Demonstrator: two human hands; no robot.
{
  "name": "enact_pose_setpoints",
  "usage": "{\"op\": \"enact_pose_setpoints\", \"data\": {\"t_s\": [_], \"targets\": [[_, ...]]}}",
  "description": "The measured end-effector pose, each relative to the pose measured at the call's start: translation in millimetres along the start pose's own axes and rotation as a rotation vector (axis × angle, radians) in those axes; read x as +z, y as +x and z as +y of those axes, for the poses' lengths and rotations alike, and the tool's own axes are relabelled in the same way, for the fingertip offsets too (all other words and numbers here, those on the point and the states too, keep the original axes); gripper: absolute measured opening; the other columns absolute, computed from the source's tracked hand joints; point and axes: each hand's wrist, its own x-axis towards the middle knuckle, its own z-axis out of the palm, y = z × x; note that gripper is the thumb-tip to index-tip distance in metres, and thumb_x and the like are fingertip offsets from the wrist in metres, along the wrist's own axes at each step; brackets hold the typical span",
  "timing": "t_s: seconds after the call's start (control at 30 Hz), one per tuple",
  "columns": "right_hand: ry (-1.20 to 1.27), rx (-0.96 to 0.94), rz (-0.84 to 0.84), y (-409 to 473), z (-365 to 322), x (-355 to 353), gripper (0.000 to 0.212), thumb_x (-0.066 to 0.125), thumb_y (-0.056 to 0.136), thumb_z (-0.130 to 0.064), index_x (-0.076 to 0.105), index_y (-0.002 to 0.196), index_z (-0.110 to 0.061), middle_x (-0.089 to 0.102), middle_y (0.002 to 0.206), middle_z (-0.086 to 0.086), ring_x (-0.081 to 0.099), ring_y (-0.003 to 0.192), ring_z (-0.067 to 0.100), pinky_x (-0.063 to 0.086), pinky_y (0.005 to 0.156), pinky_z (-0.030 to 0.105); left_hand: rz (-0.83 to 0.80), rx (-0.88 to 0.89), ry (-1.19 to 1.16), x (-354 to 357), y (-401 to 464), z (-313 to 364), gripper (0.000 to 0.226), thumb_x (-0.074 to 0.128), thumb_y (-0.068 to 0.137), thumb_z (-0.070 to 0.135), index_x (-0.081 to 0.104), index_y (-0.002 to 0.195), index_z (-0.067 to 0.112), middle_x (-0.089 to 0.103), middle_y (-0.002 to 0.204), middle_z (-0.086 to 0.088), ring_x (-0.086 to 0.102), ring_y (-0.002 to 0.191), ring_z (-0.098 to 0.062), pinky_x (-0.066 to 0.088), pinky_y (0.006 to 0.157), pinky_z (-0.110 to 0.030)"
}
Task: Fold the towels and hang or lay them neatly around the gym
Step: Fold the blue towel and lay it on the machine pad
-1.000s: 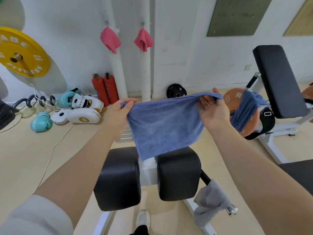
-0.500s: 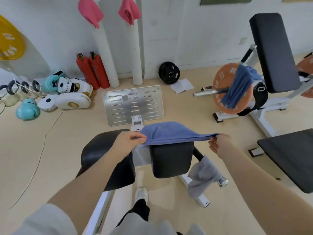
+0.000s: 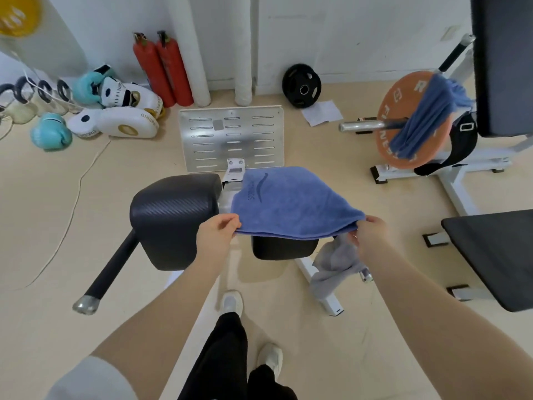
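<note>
Black trouser legs and two pale shoes (image 3: 231,301) at the bottom edge, on a beige floor (image 3: 43,215). Both forearms are bare and reach forward. Left hand (image 3: 217,232) pinches the near left corner of a blue towel (image 3: 291,204) between thumb and fingers. Right hand (image 3: 370,232) grips the near right corner, fingers curled under the edge. Towel is terry, folded double with two layers showing along the near edge, a dark wave logo toward its far left; it is spread flat over the right pad (image 3: 284,248), covering most of the top. Left pad (image 3: 173,217) is bare: rounded block, black ribbed vinyl, on a black bar with a metal end cap. Grey towel (image 3: 336,262), crumpled, hangs from the bar just right of the covered pad, below the right hand. Beyond the pads, a slotted metal plate (image 3: 230,138), rectangular and tilted. Far right, a second blue towel (image 3: 424,119) is draped over an orange disc (image 3: 389,116) on a steel bar. Against the far wall: a black disc (image 3: 301,85), two red cylinders (image 3: 163,69), teal and white gloves (image 3: 115,111).
</note>
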Motion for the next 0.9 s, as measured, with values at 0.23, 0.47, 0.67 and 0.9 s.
{"op": "enact_pose_setpoints", "data": {"t_s": [0.23,0.47,0.67,0.9], "targets": [[0.037,-0.367,0.012,-24.8,-66.0,54.0,0.014,0.042,0.094,-0.014,0.053,0.089,-0.008,0.047,0.071,0.002,0.044,0.068,0.018,0.038,0.062,0.026,-0.094,-0.454,-0.562,-2.0,19.6,32.0,0.039,0.062,0.085,0.004,0.052,0.122,0.0,0.057,0.125,-0.017,0.061,0.096,-0.019,0.051,0.092,-0.032],[-0.051,-0.709,-0.468,-60.5,-113.9,117.0,0.029,0.047,0.09,-0.011,0.057,0.075,-0.035,0.057,0.081,-0.001,0.052,0.078,0.014,0.046,0.078,0.034,-0.404,-0.553,-0.6,-19.8,40.9,65.0,0.011,0.058,0.087,0.0,0.059,0.094,0.008,0.068,0.085,-0.008,0.066,0.079,-0.015,0.056,0.068,-0.022],[-0.889,-0.872,-0.58,-76.9,-104.3,142.7,0.017,0.052,0.092,-0.019,0.059,0.104,-0.01,0.051,0.081,-0.004,0.045,0.069,0.005,0.035,0.062,0.003,-0.552,-0.348,-0.357,-32.7,61.8,76.9,0.016,0.055,0.089,0.001,0.061,0.096,0.014,0.068,0.083,-0.003,0.067,0.074,-0.012,0.055,0.065,-0.019],[-0.945,-0.877,-0.354,-78.2,-97.6,151.7,0.025,0.051,0.092,-0.027,0.064,0.096,-0.006,0.062,0.084,0.011,0.05,0.068,0.014,0.034,0.063,0.016,-0.558,-0.369,-0.349,-30.7,68.6,86.0,0.016,0.054,0.09,0.0,0.058,0.103,0.008,0.066,0.086,-0.008,0.065,0.075,-0.016,0.056,0.058,-0.02]]}}
